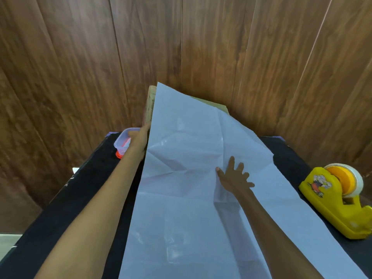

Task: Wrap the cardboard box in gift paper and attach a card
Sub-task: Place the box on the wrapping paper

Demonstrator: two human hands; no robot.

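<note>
Your right hand (234,178) spread flat on the paper (181,208), left hand (138,140) against the box (150,105), grip hidden, cannot tell.

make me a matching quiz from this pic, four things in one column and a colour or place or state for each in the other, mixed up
1 tape dispenser
2 plastic container
3 gift paper
4 right hand

a pale, creased, draped over the cardboard box
b yellow, on the table's right side
c fingers spread, pressing flat on the paper
d see-through, at the far left corner

Pairs: 1-b, 2-d, 3-a, 4-c
</note>
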